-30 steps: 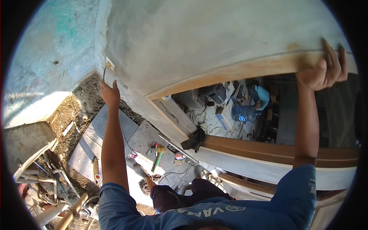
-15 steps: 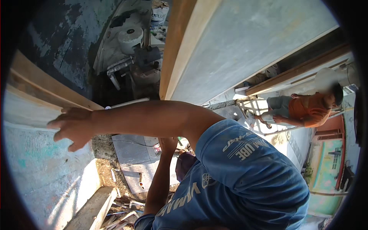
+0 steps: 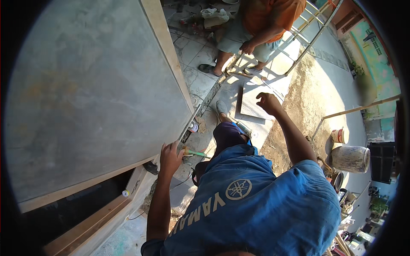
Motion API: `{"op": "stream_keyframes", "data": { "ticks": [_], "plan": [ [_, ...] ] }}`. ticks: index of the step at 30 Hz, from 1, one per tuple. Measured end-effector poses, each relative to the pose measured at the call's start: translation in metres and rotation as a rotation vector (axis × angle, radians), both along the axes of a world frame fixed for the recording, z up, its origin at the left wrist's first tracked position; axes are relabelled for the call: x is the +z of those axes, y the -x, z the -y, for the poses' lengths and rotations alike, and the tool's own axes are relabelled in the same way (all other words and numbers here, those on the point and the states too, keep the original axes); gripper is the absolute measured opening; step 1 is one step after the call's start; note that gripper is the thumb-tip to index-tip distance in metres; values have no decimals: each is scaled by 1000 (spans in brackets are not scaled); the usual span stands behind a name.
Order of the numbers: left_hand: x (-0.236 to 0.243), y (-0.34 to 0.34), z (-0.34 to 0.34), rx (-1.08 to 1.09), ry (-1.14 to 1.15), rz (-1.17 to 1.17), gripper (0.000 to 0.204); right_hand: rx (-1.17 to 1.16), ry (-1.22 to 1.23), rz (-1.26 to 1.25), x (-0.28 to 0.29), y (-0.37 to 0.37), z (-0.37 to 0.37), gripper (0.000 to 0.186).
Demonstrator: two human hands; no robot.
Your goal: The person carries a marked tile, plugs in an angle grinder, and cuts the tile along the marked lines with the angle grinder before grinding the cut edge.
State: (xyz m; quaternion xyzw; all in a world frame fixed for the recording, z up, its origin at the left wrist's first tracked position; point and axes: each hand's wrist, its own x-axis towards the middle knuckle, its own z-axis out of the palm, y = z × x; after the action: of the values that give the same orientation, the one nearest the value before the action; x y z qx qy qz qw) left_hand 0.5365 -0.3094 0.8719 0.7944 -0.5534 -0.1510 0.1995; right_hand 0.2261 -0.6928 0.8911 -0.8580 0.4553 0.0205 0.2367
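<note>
My left hand (image 3: 171,158) is closed at the lower corner of a large grey door panel (image 3: 102,102) with pale wooden edging. At its fingers is a slim tool (image 3: 197,153) with a yellowish handle and a green length pointing right; its exact kind is not clear. A thin straight strip (image 3: 191,121) runs along the panel's edge up from that hand. My right hand (image 3: 269,103) is raised in the air on the right, fingers loosely bent and apart, with nothing in it. Below it in the view lies a pale square board or tile (image 3: 255,101).
A co-worker in an orange shirt (image 3: 273,19) bends over the floor ahead, beside a metal ladder-like frame (image 3: 314,38). A small can (image 3: 193,127) stands by the panel. To the right are a white tub (image 3: 340,136) and a stained bucket (image 3: 351,159). A dark gap (image 3: 94,202) borders the panel.
My view has turned to the right. My right arm, earlier stretched left with its hand at a wooden frame, has swung across to the right. My left hand now shows at the panel's corner.
</note>
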Motion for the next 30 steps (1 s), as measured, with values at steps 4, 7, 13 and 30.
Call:
{"op": "stream_keyframes", "data": {
  "ticks": [4, 7, 13, 30],
  "plan": [
    [42, -7, 133, -199, 142, 60, 38, -15, -210, 3, -27, -35, 49, 32],
    [38, -14, 230, -354, 142, 109, 40, 199, -287, -16, -77, -73, 104, 35],
    [-46, -51, 351, -282, -405, 446, 46, 288, -489, -52, -148, -80, 225, 42],
    [-142, -41, 639, -175, -623, -512, 44, -1077, -904, 293, -214, 88, 180, 78]
  ]
}}
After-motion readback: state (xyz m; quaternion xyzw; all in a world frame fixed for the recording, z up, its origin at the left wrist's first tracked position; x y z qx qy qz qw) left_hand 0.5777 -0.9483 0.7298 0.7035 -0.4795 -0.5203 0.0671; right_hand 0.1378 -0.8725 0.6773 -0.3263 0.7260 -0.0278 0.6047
